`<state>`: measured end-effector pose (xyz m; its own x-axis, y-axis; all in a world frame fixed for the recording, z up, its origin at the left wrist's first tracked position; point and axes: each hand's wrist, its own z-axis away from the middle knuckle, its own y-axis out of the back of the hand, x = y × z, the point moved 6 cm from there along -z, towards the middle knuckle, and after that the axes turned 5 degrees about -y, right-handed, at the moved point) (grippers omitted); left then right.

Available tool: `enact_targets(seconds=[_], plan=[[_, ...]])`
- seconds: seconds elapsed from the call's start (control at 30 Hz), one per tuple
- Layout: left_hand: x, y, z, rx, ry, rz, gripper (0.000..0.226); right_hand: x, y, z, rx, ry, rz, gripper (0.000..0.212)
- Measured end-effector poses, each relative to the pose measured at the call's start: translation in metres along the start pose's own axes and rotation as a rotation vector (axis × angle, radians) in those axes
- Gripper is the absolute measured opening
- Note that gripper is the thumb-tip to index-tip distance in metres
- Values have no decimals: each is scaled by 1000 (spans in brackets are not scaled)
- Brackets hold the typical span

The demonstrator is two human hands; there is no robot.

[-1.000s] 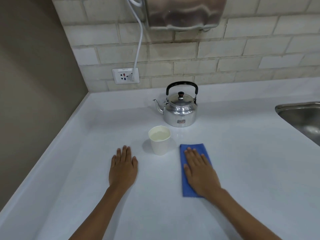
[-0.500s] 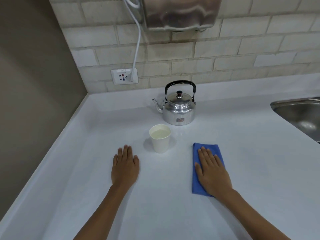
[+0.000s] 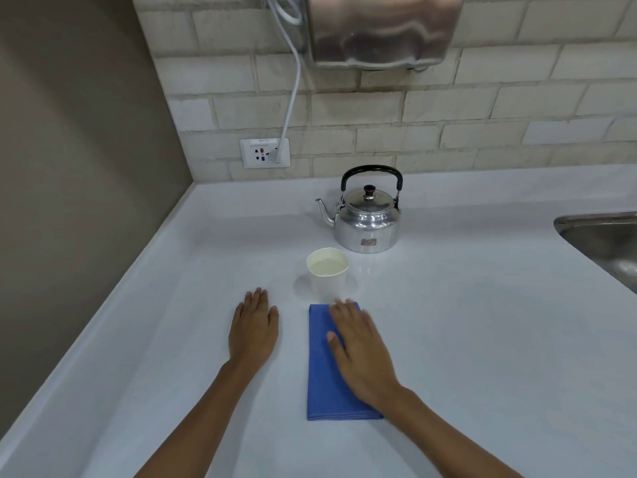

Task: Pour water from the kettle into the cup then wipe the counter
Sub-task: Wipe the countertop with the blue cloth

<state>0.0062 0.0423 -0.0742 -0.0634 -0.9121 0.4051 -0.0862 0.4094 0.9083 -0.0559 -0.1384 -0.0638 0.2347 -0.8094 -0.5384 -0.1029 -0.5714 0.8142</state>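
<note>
A shiny metal kettle [image 3: 365, 224] with a black handle stands upright near the back of the white counter [image 3: 465, 339], spout pointing left. In front of it is a white paper cup [image 3: 327, 276] holding water. A folded blue cloth [image 3: 327, 384] lies flat just in front of the cup. My right hand [image 3: 362, 353] presses flat on the cloth, fingertips close to the cup's base. My left hand [image 3: 253, 327] rests palm down on the bare counter, left of the cloth, holding nothing.
A steel sink [image 3: 603, 243] is set into the counter at the right edge. On the tiled wall are a socket [image 3: 264, 152] with a white cable plugged in and a metal appliance [image 3: 379, 29] above. A brown side wall [image 3: 76, 167] bounds the counter's left.
My right hand has slid the blue cloth to the right and then back to the left, ending directly in front of the cup. The left hand stayed put.
</note>
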Motion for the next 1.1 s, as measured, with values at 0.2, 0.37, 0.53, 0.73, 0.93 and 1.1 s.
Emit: enact_targets(seconds=[0.2,0.37,0.53,0.73,0.93,1.1], plan=[[51,21,35,182,-72,286,38,74,39,-48,55,-247,100,46],[110,-19,62,-38,-204,173,51,96,24,-60,-55,-313,295,52],[121,-50,74,-145,-181,-79,64,99,19,-61,-72,-303,333,55],[84,-42,76,-110,-276,-88,66,98,20,-60,-64,-288,359,54],[-10,1,50,-65,-185,-199,77,97,18,-60,-47,-302,369,54],[-2,-4,11,-59,-16,-210,62,95,17,-60,-42,-302,379,54]])
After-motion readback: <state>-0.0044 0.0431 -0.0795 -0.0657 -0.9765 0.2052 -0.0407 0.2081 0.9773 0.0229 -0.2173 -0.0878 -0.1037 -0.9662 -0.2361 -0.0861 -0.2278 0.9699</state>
